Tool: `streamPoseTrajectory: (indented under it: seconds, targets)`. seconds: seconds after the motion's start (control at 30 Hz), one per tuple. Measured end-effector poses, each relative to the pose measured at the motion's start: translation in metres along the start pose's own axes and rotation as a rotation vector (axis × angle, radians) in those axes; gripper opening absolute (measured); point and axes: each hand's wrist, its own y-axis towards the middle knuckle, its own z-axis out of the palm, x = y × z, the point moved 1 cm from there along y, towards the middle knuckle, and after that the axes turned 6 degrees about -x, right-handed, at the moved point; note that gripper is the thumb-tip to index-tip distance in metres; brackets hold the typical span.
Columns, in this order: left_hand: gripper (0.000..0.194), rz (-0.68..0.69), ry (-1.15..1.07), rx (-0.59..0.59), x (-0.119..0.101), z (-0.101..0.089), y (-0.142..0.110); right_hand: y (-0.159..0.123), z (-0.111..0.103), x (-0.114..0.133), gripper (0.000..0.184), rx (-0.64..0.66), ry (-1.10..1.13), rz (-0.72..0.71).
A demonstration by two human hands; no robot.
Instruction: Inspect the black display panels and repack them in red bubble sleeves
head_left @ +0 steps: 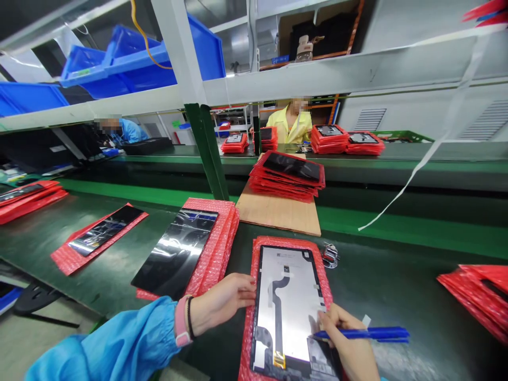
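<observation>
A tablet screen panel (296, 296) lies silver back up on a red bubble-wrap sleeve (248, 323) in front of me. A dark flex cable with a gold end runs down its back. My left hand (230, 296), with a pink watch band at the wrist, rests at the panel's left edge; its fingers are stretched out and hold nothing. My right hand (347, 333) is closed round a blue pen (373, 334), whose tip points left over the panel's lower part. Left of the panel, a black glossy screen (177, 254) lies on stacked pink bubble-wrap sleeves (222, 238).
Another screen (107, 228) lies further left. Behind, a wooden board (278, 214) bears stacked red sleeves (286, 182). More sleeves (476, 296) lie at right, near a small metal object (330, 255). A green post (208, 153) and overhead shelf stand ahead; two people sit beyond.
</observation>
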Motion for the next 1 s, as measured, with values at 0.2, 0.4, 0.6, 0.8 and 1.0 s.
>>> streamPoseTrajectory:
  seconds: [0.2, 0.4, 0.6, 0.8, 1.0]
  targets:
    - [0.025, 0.054, 0.051, 0.094, 0.0, 0.027, 0.005, -0.001, 0.0, 0.01, 0.048, 0.05, 0.317, 0.148]
    - [0.052, 0.193, 0.072, 0.132, 0.011, 0.057, 0.013, -0.003, -0.004, 0.014, 0.046, 0.111, 0.506, 0.279]
    - [0.052, 0.509, 0.165, 0.148, -0.017, 0.06, 0.005, 0.019, -0.048, 0.027, 0.041, -0.148, 0.453, 0.14]
    - [0.041, 0.755, 0.023, 0.201, -0.053, 0.076, -0.013, 0.043, -0.072, 0.082, 0.054, -0.095, 0.485, 0.154]
    - [0.039, 0.838, -0.022, 0.252, -0.071, 0.088, -0.023, 0.047, -0.066, 0.124, 0.05, 0.026, 0.414, -0.018]
